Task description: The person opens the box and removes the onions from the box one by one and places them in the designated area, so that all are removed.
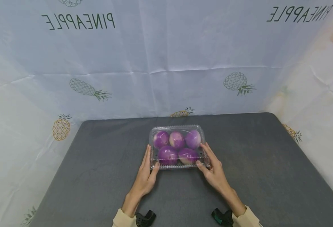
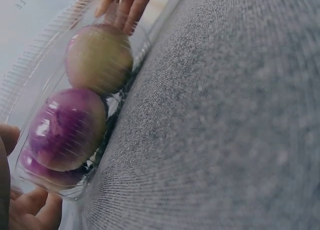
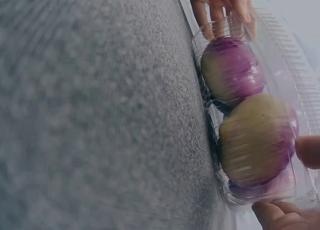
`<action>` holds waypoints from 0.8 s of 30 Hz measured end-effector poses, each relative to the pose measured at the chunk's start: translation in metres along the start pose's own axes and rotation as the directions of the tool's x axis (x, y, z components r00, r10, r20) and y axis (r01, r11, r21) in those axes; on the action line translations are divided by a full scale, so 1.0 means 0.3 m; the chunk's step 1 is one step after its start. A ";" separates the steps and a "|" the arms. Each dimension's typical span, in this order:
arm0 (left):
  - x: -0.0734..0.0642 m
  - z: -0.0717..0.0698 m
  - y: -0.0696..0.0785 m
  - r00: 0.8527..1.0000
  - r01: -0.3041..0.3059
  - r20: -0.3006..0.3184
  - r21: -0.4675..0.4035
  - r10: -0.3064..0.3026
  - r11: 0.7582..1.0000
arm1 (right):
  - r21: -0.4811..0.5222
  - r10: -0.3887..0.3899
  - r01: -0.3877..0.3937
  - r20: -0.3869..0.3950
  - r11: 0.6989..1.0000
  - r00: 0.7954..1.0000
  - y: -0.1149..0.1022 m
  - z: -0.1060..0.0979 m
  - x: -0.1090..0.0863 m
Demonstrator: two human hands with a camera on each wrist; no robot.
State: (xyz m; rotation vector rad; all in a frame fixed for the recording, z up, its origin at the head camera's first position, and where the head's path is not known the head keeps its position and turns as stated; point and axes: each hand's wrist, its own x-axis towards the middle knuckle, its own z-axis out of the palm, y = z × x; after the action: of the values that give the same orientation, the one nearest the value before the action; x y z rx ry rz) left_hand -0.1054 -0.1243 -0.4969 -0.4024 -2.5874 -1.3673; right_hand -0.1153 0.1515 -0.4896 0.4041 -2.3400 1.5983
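Note:
A clear plastic clamshell box sits on the grey table, its ribbed lid lying over several round purple-and-pale vegetables that look like onions. At the box's left side, my left hand holds it, the thumb on the near corner and the fingers along the side wall. My right hand grips the opposite side in much the same way, its thumb at the near right corner. Both wrist views show fingertips at the box's lower edge; parts of the fingers are hidden behind the plastic.
Dark grey cloth covers the table around the box. Behind it hangs a pale curtain printed with pineapples, and similar cloth flanks both sides. Black wrist mounts show by the cream sleeves.

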 end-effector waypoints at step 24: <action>0.010 -0.005 -0.008 0.996 -0.075 -0.049 0.051 0.078 0.996 | -0.118 -0.175 0.171 -0.025 0.978 0.984 0.023 -0.035 -0.009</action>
State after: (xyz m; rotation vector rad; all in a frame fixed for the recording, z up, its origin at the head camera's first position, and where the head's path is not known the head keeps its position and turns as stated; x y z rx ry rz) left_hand -0.1091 -0.1264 -0.4970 -0.4479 -2.5316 -1.2699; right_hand -0.1147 0.1640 -0.4930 0.5335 -2.2879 1.3727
